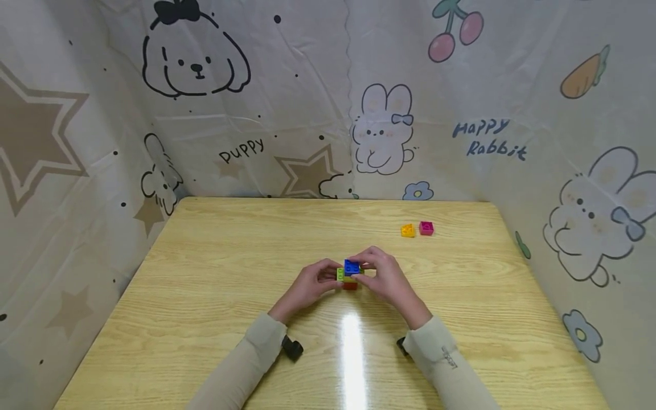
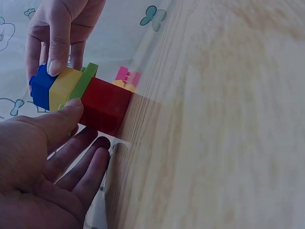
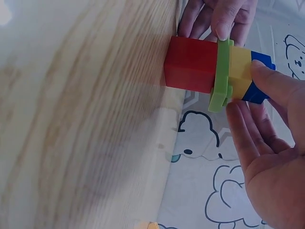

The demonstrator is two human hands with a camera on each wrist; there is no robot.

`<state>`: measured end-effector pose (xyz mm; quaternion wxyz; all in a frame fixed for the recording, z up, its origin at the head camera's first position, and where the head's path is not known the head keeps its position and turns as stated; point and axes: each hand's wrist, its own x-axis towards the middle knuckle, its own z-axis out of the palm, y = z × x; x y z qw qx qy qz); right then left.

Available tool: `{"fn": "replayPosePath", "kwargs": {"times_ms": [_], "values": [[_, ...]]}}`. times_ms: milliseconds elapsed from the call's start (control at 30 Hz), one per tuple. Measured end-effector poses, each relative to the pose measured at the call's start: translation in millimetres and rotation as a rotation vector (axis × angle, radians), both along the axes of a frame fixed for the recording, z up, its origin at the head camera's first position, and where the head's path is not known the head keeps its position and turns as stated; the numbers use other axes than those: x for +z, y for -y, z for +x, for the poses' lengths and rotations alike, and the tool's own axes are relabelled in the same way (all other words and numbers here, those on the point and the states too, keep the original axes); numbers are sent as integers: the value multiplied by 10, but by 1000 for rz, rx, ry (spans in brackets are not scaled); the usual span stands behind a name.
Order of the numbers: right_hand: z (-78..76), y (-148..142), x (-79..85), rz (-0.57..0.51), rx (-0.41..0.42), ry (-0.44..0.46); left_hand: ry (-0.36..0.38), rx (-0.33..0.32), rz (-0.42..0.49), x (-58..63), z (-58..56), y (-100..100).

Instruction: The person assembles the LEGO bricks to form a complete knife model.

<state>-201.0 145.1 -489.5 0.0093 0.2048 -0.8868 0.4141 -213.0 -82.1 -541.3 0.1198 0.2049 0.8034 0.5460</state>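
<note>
A small stack of toy building bricks stands upright near the middle of the table. Its bottom is a red brick (image 1: 350, 286), topped by a wider green plate (image 3: 222, 67). Above that come a yellow brick (image 3: 240, 69) and, uppermost, a blue brick (image 1: 351, 266). My left hand (image 1: 310, 282) steadies the stack from the left, its thumb on the green plate's edge where it meets the red brick. From the right, my right hand (image 1: 385, 277) pinches the blue brick, with its thumb near the seam to the yellow one. Some fingertips are hidden behind the stack.
An orange-yellow brick (image 1: 408, 230) and a magenta brick (image 1: 426, 228) lie side by side toward the back right of the wooden table (image 1: 230, 245). A printed curtain (image 1: 307, 114) hangs around the back and sides.
</note>
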Motion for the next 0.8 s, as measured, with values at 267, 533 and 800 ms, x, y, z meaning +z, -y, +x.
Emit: {"fn": "replayPosePath", "kwargs": {"times_ms": [267, 533, 800], "values": [[-20, -4, -12, -7, 1, 30, 16, 6, -5, 7, -9, -6], [-31, -32, -31, 15, 51, -18, 10, 20, 14, -20, -4, -13], [-119, -286, -125, -40, 42, 38, 29, 25, -4, -33, -14, -25]]}}
